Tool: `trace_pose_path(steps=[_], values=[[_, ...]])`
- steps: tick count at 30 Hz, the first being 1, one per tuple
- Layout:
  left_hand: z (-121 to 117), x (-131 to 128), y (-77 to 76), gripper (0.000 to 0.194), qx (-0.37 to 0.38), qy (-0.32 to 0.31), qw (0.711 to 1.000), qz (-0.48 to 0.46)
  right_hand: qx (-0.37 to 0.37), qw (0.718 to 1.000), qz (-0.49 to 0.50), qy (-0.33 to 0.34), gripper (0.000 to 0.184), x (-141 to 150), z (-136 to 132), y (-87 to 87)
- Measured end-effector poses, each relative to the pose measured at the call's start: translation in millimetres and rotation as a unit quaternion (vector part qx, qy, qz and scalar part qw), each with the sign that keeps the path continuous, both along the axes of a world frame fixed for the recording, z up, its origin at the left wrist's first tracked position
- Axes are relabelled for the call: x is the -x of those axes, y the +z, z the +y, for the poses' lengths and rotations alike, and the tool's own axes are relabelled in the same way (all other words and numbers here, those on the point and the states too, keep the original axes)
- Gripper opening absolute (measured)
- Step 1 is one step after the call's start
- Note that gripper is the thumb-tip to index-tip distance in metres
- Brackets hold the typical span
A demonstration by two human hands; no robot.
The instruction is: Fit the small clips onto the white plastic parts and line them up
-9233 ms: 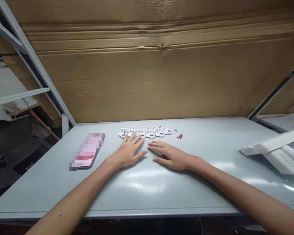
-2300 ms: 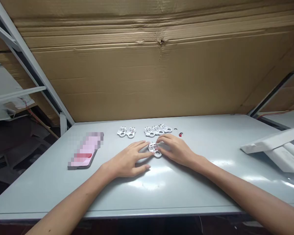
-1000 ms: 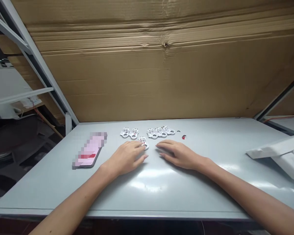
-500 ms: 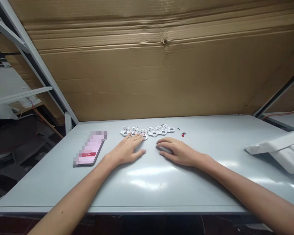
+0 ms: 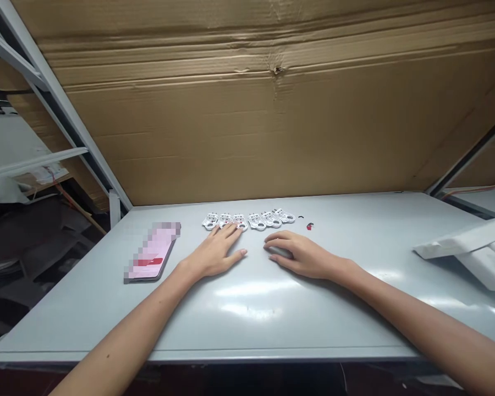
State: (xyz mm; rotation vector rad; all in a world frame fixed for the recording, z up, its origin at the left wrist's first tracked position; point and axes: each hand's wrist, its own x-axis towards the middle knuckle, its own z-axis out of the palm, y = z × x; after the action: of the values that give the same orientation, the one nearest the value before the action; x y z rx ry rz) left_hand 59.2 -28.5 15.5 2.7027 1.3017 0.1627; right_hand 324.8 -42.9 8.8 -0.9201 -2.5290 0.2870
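A row of several small white perforated plastic parts point(image 5: 247, 221) lies near the far edge of the grey table point(image 5: 247, 324). My left hand point(image 5: 214, 254) rests flat on the table, its fingertips reaching the row and overlapping the third part. My right hand point(image 5: 299, 258) lies to the right, fingers lightly curled, a little in front of the row and touching none of the parts. Neither hand holds anything. Tiny red and black bits point(image 5: 309, 226) sit just right of the row.
A phone point(image 5: 152, 252) in a pink, blurred-out cover lies left of my left hand. White foam or plastic strips point(image 5: 462, 247) lie at the right end. A large cardboard sheet point(image 5: 247, 126) and a metal frame point(image 5: 61, 110) stand behind the table.
The white part once held between my hands now sits back in the row, under my left fingertips. My hands have drawn apart; the last half second shows almost no movement.
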Motion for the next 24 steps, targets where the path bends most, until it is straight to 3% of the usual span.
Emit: trace_pose_path(steps=[5,8,13,17,24], values=[[0,0,-2.8,0.067,-0.006,0.013,1.0,0.004,-0.009,1.0,-0.008,-0.015,0.034,0,2,-7.7],[0,-1,-3.7,0.064,-0.016,0.014,1.0,0.011,-0.031,0.999,-0.018,-0.036,0.053,2,4,-12.5],[-4,-2,-1.5,0.059,-0.057,0.002,0.998,0.012,0.036,0.996,-0.066,-0.044,0.079,6,8,-13.4],[-13,0,1.9,0.052,-0.082,-0.027,0.996,0.001,0.032,0.996,-0.071,-0.035,0.074,6,9,-13.3],[-19,-1,4.8,0.05,-0.089,-0.05,0.994,-0.035,-0.026,0.999,-0.018,0.036,0.046,5,-3,-0.4]])
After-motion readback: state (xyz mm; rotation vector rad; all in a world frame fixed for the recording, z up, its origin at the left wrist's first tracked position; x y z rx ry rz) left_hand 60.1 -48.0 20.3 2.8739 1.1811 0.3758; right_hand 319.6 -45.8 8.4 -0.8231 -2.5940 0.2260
